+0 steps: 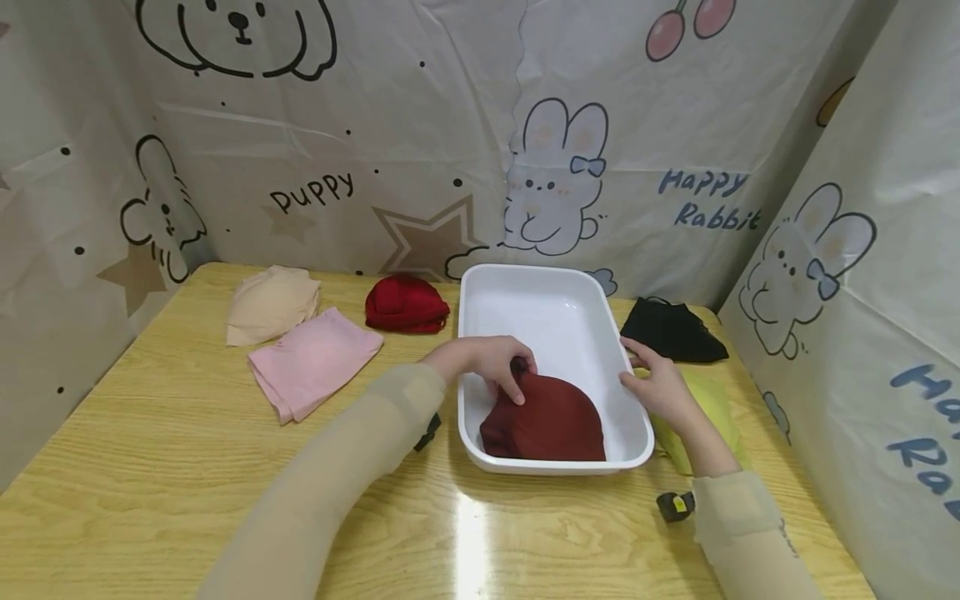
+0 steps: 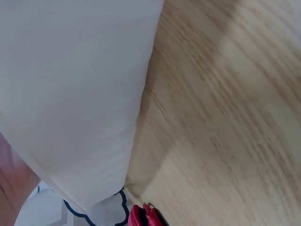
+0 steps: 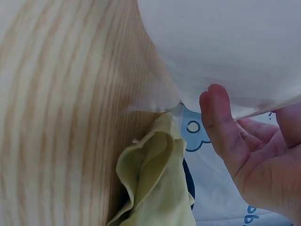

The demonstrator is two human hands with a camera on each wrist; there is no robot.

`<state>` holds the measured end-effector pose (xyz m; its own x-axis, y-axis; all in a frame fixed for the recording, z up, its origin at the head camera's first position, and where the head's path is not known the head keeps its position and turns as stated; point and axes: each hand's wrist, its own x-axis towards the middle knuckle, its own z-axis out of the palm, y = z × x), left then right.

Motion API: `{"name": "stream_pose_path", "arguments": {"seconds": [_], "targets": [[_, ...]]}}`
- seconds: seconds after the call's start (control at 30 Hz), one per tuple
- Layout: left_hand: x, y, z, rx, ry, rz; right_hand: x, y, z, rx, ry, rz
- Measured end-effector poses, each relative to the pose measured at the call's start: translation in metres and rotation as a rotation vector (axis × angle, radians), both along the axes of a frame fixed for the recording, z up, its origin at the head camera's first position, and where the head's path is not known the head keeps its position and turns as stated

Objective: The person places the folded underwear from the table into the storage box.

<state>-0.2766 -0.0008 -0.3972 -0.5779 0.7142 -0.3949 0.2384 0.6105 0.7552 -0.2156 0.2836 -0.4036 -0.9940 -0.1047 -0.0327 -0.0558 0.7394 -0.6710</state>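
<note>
A reddish-brown bra (image 1: pixel 558 421) with a rounded cup lies in the near end of a white plastic bin (image 1: pixel 551 283). My left hand (image 1: pixel 498 362) reaches over the bin's left rim and pinches the bra's upper left part between thumb and fingers. At the bin's right side, my right hand (image 1: pixel 660 383) holds the rim, its fingers (image 3: pixel 218 106) against the outer wall. A yellow-green garment (image 3: pixel 160 179) lies below the right hand, partly covered by the forearm in the head view.
A red folded bra (image 1: pixel 405 304), a beige one (image 1: pixel 272 304) and a pink garment (image 1: pixel 315 362) lie left of the bin. A black garment (image 1: pixel 671 331) is at its right. Printed fabric walls (image 1: pixel 420 125) enclose the wooden table (image 1: pixel 187 467) at the back and sides.
</note>
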Motion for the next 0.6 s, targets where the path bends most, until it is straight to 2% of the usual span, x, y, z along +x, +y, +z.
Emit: {"name": "stream_pose_path", "arguments": {"seconds": [0.17,0.33,0.43,0.6], "targets": [[-0.001,0.0025,-0.0003,-0.096,0.1,-0.075,-0.0001,0.0003,0.0004,0.004,-0.005,-0.004],[-0.002,0.0036,0.0007,-0.146,0.191,-0.126,-0.0002,0.0008,0.0008,0.007,-0.005,-0.009],[-0.0023,0.0039,0.0011,-0.157,0.213,-0.138,0.0001,0.0004,0.0009,0.013,0.003,-0.012],[-0.0013,0.0038,0.0021,-0.174,0.207,-0.136,0.0015,-0.0018,0.0018,0.019,0.008,-0.012]]}}
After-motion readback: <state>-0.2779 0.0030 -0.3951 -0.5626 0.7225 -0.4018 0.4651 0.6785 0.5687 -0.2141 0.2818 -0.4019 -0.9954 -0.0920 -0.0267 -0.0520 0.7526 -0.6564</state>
